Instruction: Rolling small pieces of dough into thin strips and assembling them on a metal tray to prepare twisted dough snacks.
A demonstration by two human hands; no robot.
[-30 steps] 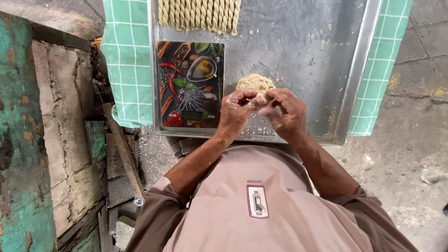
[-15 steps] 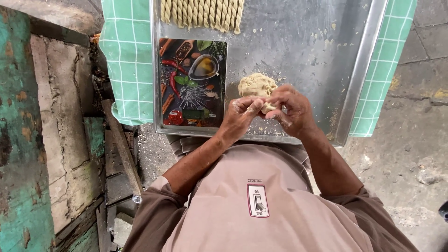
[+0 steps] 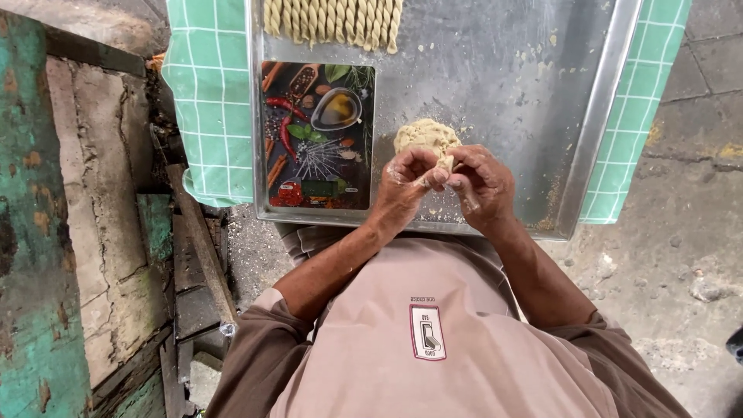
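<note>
My left hand (image 3: 409, 184) and my right hand (image 3: 481, 184) meet over the near part of a metal tray (image 3: 596, 139), fingertips pinched together on a small piece of pale dough (image 3: 446, 162). Just beyond them a lump of the same dough (image 3: 424, 135) rests on the tray. Both hands are dusted with flour. A row of twisted dough sticks (image 3: 333, 18) lies along the tray's far edge. A flat kitchen scale (image 3: 317, 135) printed with pictures of spices and chillies sits on the tray's left side.
The tray lies on a green checked cloth (image 3: 207, 101). A worn teal and grey wooden structure (image 3: 70, 232) stands at the left, with a rough plank (image 3: 203, 248) beside it. Grey concrete floor (image 3: 681, 232) spreads to the right.
My hands have kept working the small dough piece in nearly the same spot. The camera has shifted slightly, with the tray a little higher in view.
</note>
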